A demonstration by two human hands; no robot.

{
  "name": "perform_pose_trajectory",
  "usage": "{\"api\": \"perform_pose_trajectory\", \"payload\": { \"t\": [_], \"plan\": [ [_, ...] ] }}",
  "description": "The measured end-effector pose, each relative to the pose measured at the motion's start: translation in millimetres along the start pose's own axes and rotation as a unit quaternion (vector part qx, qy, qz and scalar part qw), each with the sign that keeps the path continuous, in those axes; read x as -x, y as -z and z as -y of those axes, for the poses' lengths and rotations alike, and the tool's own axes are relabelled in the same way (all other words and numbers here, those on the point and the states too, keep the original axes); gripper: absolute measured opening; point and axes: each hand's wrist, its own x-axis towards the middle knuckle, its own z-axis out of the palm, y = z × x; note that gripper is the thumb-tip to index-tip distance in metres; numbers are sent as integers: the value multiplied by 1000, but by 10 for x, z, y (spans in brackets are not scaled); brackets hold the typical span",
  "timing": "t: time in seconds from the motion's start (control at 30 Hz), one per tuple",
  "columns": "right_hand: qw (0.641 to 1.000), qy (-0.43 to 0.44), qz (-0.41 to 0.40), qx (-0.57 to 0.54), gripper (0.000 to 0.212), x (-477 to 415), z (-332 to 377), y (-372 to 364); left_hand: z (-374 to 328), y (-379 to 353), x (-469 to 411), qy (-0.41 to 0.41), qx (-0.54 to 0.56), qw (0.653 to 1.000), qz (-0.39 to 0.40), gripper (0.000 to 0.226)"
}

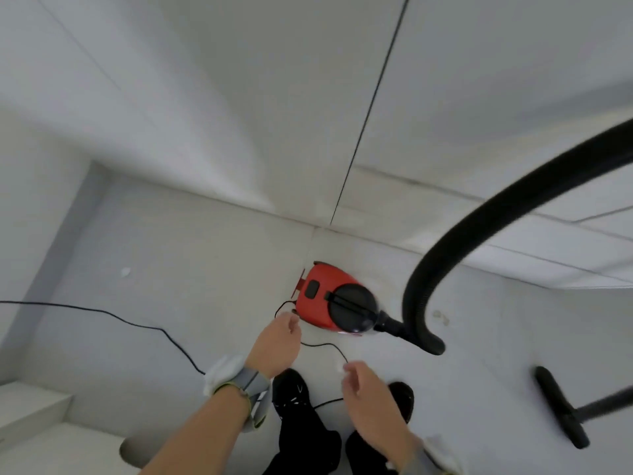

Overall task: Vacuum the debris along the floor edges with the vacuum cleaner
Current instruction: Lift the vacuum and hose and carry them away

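The red vacuum cleaner [310, 308] pointed its hose end [390, 325] lower right, while beside its rear the outstretched left hand [277, 341] and right hand [363, 385] pinched its power cord [325, 345].

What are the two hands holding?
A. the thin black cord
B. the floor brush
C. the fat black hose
A: the thin black cord from the red vacuum cleaner runs into the curled fingers of the left hand and the right hand.
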Motion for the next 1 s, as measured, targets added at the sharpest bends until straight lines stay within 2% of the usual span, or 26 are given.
{"api": "perform_pose_trajectory", "payload": {
  "t": [0.1, 0.2, 0.27, 0.4, 0.5, 0.8, 1.0],
  "plan": [
    [985, 57, -115, 112, 37, -892, -117, -325, 308, -331, -741, -19, -53, 998, 6, 49],
    [941, 110, -235, 219, 43, -1682, -266, -564, 566, -670, -1436, -59, -100, 993, 1, 63],
    [915, 125, -273, 271, 43, -2141, -416, -703, 697, -849, -1843, -85, -139, 986, 13, 71],
    [894, 112, -302, 311, 42, -2660, -669, -884, 903, -1092, -2375, -135, -243, 960, 15, 76],
    [879, 117, -324, 328, 39, -2745, -746, -928, 968, -1178, -2506, -155, -277, 948, 3, 76],
    [874, 123, -338, 327, 36, -2765, -745, -937, 861, -968, -2592, -133, -254, 956, 63, 74],
    [876, 121, -327, 334, 40, -2752, -736, -939, 779, -877, -2567, -97, -228, 967, 67, 65]
  ]
}}
